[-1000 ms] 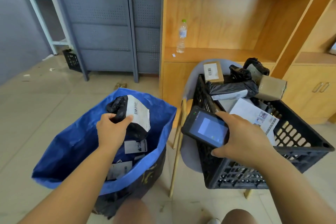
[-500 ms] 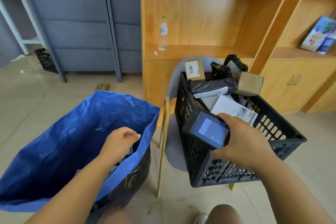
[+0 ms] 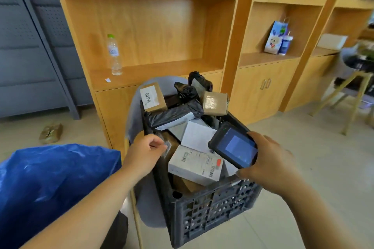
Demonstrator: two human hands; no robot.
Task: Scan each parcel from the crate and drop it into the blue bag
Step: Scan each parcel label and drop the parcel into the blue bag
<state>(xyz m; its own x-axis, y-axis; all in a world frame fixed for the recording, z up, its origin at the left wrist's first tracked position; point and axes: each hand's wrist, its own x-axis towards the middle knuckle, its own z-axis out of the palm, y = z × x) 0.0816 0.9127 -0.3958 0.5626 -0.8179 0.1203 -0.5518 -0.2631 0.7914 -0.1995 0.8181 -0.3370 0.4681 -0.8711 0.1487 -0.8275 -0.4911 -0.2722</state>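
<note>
1. Crate: black, latticed, standing on a grey chair and heaped with parcels.
2. Bag: blue, mouth open, on the floor just left of the crate.
3. Left hand: over the crate's left rim, fingers curled at the edge of a brown carton. Motion blur hides the grip, so I cannot tell whether it has hold of anything.
4. Right hand: over the crate's right rim, its grip closed round a scanner with the screen facing up and lit.
5. White box: labelled, lying on top between the two hands and below the scanner.
6. Black parcel: a poly mailer lying across the pile behind the white box.
7. Brown box: at the far left corner, barcode label facing up.
8. Taped box: at the far right of the pile.
9. Shelf: wooden, behind the chair, carrying an upright bottle.
10. Gift bag: in the next bay to the right.
</note>
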